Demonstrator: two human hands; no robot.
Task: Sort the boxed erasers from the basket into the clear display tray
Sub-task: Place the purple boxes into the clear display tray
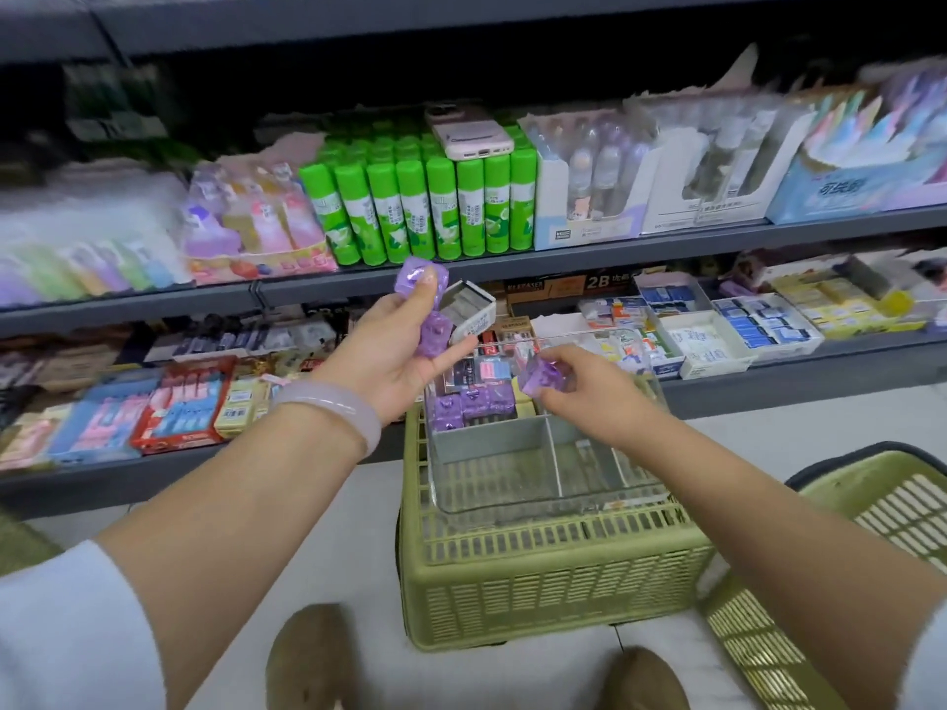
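Above the green basket (538, 566), a clear display tray (553, 484) rests across its rim, with a row of purple boxed erasers (471, 404) packed into its far left compartment. The left hand (405, 345), raised just beyond the tray's far left corner, has its fingers curled round two purple eraser boxes (428, 304), one pinched at the fingertips and one lower against the palm. The right hand (574, 386) hovers over the tray's far side, fingers pinching a single purple eraser box (538, 379). Behind the tray, shelves (563, 258) carry green glue sticks (425, 207), and a phone (471, 133) lies on top of them.
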